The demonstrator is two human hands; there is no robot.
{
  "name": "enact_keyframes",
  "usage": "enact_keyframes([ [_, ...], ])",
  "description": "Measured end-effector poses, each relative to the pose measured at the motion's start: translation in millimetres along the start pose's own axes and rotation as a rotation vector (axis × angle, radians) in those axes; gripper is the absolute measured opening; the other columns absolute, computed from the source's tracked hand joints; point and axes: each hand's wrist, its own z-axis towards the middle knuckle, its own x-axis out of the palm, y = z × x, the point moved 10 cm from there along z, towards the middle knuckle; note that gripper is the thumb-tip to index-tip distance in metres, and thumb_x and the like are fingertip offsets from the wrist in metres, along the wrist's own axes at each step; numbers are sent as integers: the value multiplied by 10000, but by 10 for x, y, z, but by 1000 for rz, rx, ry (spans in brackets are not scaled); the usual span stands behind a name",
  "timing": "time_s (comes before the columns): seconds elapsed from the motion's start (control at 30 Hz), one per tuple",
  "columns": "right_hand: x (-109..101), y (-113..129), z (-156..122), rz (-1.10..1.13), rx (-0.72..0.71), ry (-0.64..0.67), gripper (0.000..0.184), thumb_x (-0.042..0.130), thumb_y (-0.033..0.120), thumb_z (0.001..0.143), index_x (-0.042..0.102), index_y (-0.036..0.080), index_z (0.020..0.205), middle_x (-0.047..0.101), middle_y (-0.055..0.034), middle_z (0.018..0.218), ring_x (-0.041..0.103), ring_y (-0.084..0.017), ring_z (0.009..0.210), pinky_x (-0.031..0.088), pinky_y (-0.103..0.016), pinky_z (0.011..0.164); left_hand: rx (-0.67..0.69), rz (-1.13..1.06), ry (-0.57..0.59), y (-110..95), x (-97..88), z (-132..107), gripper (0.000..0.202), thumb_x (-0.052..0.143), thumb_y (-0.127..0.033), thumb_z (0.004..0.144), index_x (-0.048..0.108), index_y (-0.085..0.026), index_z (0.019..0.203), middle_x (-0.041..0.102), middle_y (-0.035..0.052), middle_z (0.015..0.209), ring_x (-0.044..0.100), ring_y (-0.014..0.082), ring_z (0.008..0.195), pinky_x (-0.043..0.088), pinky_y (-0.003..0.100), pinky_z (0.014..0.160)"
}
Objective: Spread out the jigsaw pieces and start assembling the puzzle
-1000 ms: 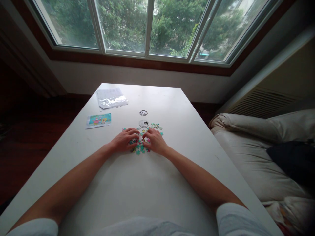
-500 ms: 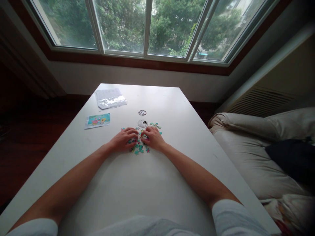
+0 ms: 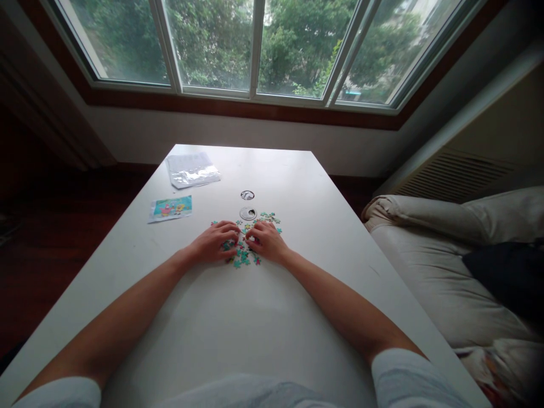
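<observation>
Now both sets of fingers lie curled, palms down, on the puzzle pieces [image 3: 243,256] at the frame's centre; whether the left hand [image 3: 215,242] or right hand [image 3: 267,242] pinches a piece, I cannot tell. Upper left lies a picture card [image 3: 170,207].

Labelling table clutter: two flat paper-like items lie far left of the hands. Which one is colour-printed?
The colourful picture card, the nearer of the two, is printed in teal. The clear plastic bag beyond it, toward the window, is pale and see-through.
</observation>
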Motion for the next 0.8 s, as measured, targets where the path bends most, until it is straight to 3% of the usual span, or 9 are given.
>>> enact_keyframes([
  [0.3,-18,-22,-11,-4,5,-24,130,658,362,946,712,244,961,608,-56,971,512,-226,1018,344,-383,957,70,-42,55,-108,9,-18,256,787,-382,765,593,-223,816,605,86,1301,450,317,1357,398,480,1142],
  [0.8,-36,-20,-17,-8,6,-32,158,634,376,960,710,238,959,607,-58,980,509,-220,1006,335,-376,945,59,-31,60,-50,65,-23,175,750,-356,812,635,-225,828,597,71,1367,428,308,1393,398,481,1160],
])
